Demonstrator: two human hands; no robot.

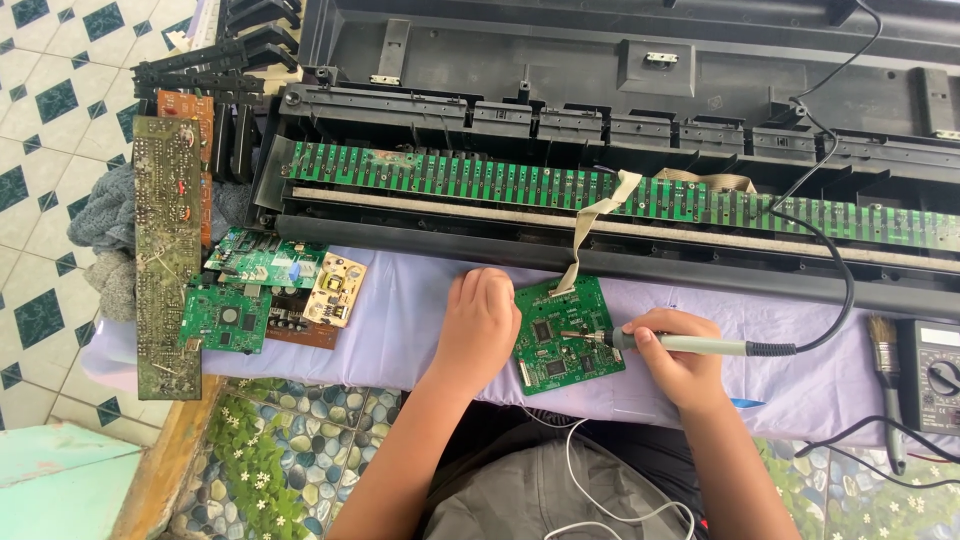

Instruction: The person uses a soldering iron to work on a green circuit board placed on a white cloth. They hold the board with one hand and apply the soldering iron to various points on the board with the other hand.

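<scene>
A person seated at a lavender-covered table is working a soldering iron across a small green circuit board lying flat between the two hands. The right hand is wrapped closed around the iron's grey handle, whose long axis is running nearly level from right to left, its tip meeting the board's right-hand portion. The left hand is resting curled at the board's left edge, fingers folded, gripping nothing that can be made out. A pale ribbon cable is trailing from the board's top edge up to the long green key-contact strip of an opened keyboard just beyond.
</scene>
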